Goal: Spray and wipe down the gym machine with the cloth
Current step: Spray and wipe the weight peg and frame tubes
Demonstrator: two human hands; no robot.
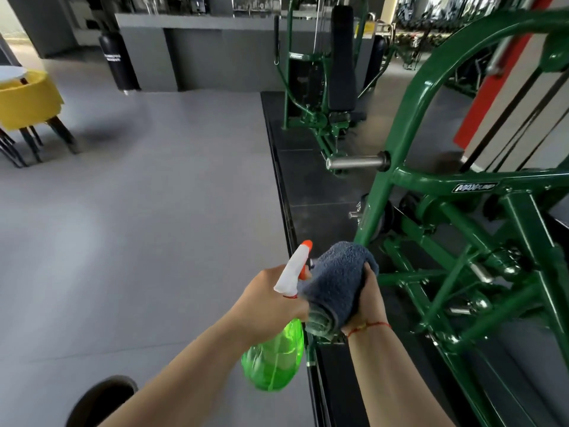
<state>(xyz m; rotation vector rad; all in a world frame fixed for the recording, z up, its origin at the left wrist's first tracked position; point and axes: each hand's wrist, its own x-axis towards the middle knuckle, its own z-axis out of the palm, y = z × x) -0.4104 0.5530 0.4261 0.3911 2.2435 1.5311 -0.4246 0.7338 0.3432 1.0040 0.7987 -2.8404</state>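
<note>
The person stands at the edge of the black floor mat (311,186), arms out in front. The left hand (271,300) is wrapped around the neck of a spray bottle (274,359). Its clear green body hangs below the fist, and the white head with the orange nozzle points away toward the far side. Just to the right, the right hand (368,303) grips a folded grey-blue cloth (338,278), fingers curled over its right edge. A red thread bracelet (369,326) sits on that wrist. Bottle and cloth are touching side by side.

The gym machine (409,124), a glossy green tube frame, fills the right side. Its big curved bar sweeps down to end right behind the cloth. From here the cloth seems to rest against that lower end, though the contact itself is hidden. A steel peg (357,162) sticks out to the left from the frame, higher up.

Farther off stands a second green machine (311,87) with a black pad. A yellow chair (27,100) sits on the grey floor at far left.
</note>
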